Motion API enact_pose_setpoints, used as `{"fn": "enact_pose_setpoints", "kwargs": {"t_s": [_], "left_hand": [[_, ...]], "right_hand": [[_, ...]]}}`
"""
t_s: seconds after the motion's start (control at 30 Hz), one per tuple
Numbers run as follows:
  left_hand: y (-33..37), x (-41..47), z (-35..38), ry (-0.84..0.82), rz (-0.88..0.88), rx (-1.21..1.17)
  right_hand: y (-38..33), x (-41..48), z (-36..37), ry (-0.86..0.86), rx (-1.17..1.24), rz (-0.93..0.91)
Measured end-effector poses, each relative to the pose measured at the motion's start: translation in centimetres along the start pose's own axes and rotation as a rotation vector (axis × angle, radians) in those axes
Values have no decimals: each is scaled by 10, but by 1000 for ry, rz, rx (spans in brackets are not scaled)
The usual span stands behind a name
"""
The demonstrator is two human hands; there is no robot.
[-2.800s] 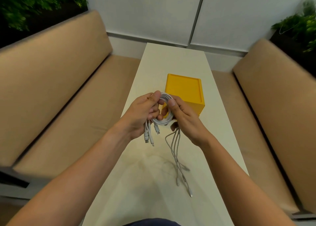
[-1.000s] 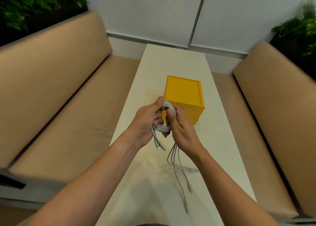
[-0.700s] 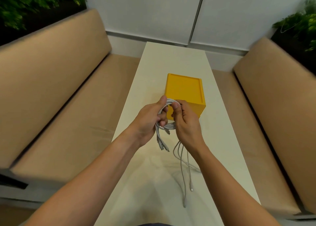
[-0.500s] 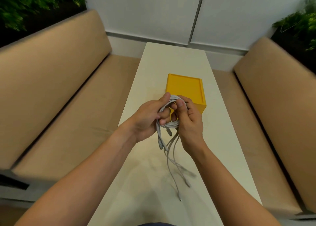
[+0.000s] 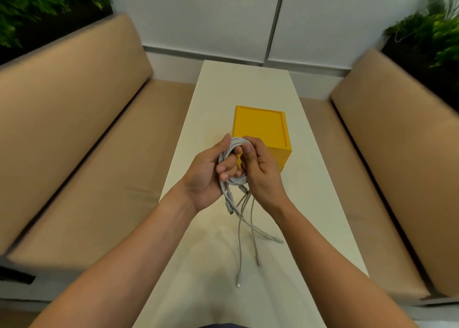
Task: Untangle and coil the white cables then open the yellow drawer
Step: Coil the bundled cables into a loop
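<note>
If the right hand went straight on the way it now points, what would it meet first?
Probably the left hand, facing the right hand across the coiled white cables both hold. The yellow drawer lies just beyond and lower, though depth is unclear.

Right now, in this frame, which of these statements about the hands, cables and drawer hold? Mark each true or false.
1. The left hand and the right hand both grip the coil of white cables. True.
2. The yellow drawer box stands on the table beyond the hands. True.
3. Every cable end is wound into the coil. False: several loose ends hang down to the table.
4. The drawer is pulled out. False: nothing juts from the box.
</note>
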State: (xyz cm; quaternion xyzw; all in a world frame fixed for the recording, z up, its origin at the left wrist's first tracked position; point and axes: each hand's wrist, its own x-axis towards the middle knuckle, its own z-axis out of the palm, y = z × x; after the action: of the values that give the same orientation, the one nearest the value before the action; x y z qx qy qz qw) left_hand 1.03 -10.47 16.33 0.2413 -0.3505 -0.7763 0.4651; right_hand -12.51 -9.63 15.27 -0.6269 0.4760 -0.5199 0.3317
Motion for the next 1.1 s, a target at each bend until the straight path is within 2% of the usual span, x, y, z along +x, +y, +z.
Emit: {"fn": "enact_pose_setpoints", "kwargs": {"t_s": [0.17,0.47,0.67,0.8,0.9,1.1], "left_hand": [[-6,-2,7,-23,-5,130],[0,6,10,-23,232,186],[-3,4,5,35,204,233],[-1,3,-1,51,176,251],[10,4,-4,38,170,265],[23,2,-8,119,197,209]], "right_hand": [[3,-9,5,130,67,7],[-2,8,15,128,145,-11],[0,-5,13,-75,224,132],[9,-12,9,-218,131,208],[13,-20,8,-251,159,319],[21,-26,-3,-308,-97,266]]}}
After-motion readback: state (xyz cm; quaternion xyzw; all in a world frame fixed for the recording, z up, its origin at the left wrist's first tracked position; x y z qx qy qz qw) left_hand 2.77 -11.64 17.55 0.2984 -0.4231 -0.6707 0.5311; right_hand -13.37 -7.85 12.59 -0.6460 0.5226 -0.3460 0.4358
